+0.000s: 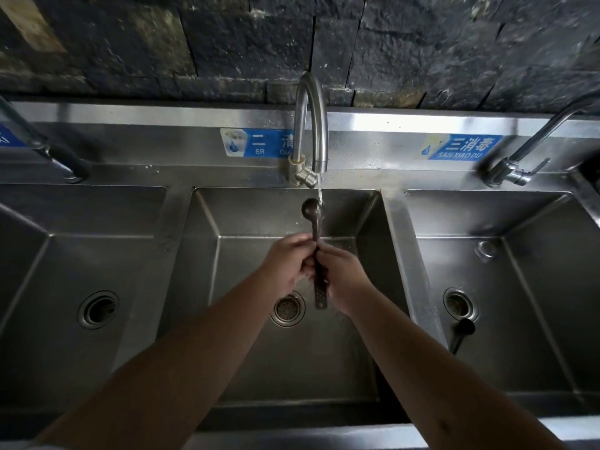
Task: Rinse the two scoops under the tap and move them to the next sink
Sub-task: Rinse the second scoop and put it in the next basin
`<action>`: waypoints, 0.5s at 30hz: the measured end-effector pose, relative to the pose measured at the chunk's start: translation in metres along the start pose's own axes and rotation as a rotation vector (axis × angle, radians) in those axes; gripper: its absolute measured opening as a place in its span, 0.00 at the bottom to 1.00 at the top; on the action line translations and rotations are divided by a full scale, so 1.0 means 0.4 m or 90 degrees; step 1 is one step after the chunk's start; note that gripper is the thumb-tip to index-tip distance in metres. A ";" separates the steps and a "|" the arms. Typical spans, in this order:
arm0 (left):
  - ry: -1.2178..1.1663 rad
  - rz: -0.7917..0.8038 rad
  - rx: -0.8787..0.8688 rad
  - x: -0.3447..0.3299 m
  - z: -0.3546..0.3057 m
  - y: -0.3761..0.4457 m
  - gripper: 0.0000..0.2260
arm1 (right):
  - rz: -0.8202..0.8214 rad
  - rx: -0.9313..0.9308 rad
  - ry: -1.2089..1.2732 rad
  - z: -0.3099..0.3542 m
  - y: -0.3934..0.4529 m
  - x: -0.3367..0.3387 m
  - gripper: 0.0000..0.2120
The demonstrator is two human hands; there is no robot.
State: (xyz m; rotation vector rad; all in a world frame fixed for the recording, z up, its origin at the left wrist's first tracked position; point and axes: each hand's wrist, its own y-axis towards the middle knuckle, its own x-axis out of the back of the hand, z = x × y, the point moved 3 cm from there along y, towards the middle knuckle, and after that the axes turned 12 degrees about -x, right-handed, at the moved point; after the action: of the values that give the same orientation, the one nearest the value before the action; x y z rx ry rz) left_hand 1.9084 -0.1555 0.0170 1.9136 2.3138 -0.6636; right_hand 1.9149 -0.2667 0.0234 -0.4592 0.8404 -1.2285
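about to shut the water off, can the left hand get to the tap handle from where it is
Probably yes. The left hand holds the scoop just below the spout, and nothing stands between it and the tap handle at the tap's base. It would have to let go first, leaving the scoop to the right hand.

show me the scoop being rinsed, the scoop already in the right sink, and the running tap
scoop being rinsed [311, 206]: head view, on its round bowl
scoop in the right sink [466, 326]: head view, on its dark bowl
running tap [319, 138]: head view, on the curved spout
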 end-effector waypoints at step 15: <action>0.018 -0.015 -0.113 -0.027 -0.217 0.167 0.13 | 0.084 0.092 -0.009 0.246 0.019 -0.107 0.09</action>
State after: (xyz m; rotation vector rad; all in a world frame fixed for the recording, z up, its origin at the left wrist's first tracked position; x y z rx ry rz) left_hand 1.9935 -0.1247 0.0802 1.8311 2.3278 -0.4196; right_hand 1.9909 -0.2361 0.0930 -0.2907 0.7524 -1.1528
